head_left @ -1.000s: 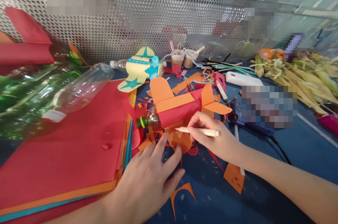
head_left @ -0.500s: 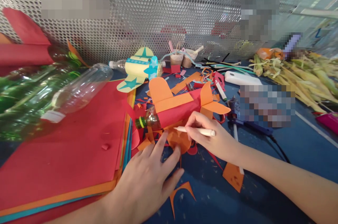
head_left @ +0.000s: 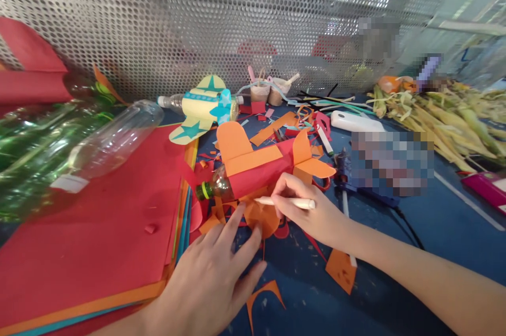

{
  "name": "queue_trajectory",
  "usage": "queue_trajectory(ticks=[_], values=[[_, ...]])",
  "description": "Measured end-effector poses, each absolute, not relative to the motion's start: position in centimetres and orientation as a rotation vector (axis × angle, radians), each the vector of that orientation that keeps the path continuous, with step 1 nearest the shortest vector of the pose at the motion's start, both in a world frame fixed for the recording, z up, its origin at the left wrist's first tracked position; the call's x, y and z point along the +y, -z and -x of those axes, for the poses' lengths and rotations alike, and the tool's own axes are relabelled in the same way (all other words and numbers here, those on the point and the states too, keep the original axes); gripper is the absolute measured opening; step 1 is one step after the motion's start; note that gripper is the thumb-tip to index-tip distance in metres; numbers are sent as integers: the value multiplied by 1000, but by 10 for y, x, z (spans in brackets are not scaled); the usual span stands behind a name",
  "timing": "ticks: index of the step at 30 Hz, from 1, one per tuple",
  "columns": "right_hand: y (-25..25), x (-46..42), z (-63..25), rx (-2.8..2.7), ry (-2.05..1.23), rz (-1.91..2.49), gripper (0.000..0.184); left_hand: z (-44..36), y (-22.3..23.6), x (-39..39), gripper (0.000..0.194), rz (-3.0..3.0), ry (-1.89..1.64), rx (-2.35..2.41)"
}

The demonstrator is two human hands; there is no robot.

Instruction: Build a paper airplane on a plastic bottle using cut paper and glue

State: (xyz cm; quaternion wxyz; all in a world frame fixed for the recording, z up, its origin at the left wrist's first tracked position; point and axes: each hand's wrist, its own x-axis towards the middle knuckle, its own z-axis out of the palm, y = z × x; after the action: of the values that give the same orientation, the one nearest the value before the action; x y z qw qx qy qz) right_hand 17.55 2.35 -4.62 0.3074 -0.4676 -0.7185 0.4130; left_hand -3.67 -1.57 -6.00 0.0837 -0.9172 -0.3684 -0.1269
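Observation:
In my right hand [head_left: 308,214] is a slim white marker [head_left: 302,203], pinched between the fingers with its tip at a rounded orange paper wing [head_left: 266,221]. My left hand [head_left: 221,262] lies with fingers spread, its fingertips touching the near and left side of that wing. The wing sticks out toward me from a toy plane made of a plastic bottle wrapped in red paper [head_left: 253,175]. Another orange wing [head_left: 233,143] and orange tail fins [head_left: 314,168] show on its far side and right end. The bottle's green cap [head_left: 203,191] points left.
Stacked coloured paper [head_left: 98,251] and several plastic bottles [head_left: 114,141] lie left. Behind sits a yellow bottle plane [head_left: 201,109] with blue stars. A blue glue gun [head_left: 367,191], a white case [head_left: 356,121] and dry husks [head_left: 443,120] lie right. Orange scraps [head_left: 342,272] litter the blue table.
The whole view has shifted slightly, so things appear a little further left and lower. Both hands keep nearly the same pose, with the marker tip still at the orange wing.

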Motion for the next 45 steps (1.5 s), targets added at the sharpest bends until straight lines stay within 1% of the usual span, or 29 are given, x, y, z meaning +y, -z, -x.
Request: queue_trajectory(ticks=[15, 24, 40, 45], values=[[50, 24, -175, -1860, -1112, 1214, 11, 38, 60, -18, 40, 2738, 385, -1087], [52, 22, -173, -1822, -1101, 1221, 16, 35, 58, -18, 36, 2760, 368, -1109], [55, 25, -173, -1752, -1135, 1234, 14, 34, 55, -19, 33, 2766, 341, -1128], [55, 24, -172, -1776, -1099, 1244, 14, 33, 55, -19, 34, 2765, 312, -1153]])
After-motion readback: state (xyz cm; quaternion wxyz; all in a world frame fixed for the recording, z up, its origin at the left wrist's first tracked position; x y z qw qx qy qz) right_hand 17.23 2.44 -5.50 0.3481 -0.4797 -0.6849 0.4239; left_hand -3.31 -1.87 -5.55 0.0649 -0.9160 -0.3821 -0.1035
